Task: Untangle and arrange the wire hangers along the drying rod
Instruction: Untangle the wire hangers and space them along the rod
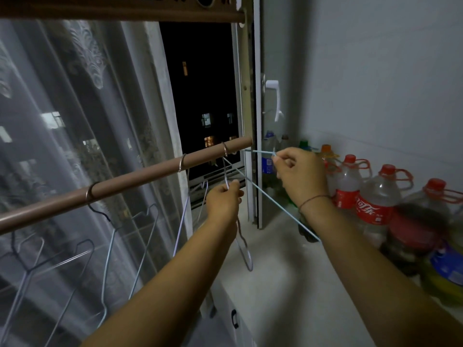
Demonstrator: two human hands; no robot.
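A brown drying rod (140, 175) runs from lower left up to the window frame. Several wire hangers hang from it: a dark one (100, 214) and pale blue ones (110, 259) at the left, a lilac one (181, 221) near the middle. My left hand (223, 199) pinches the wire of a hanger (244, 246) hooked near the rod's right end. My right hand (298, 171) grips a light blue hanger (265, 197) that stretches diagonally past the rod's tip toward my right forearm.
A sheer curtain (75, 108) covers the window at left, with a dark open pane (205, 83) behind the rod. Several plastic bottles (373, 206) line the grey wall on a pale countertop (280, 266). A white window handle (274, 98) sticks out above them.
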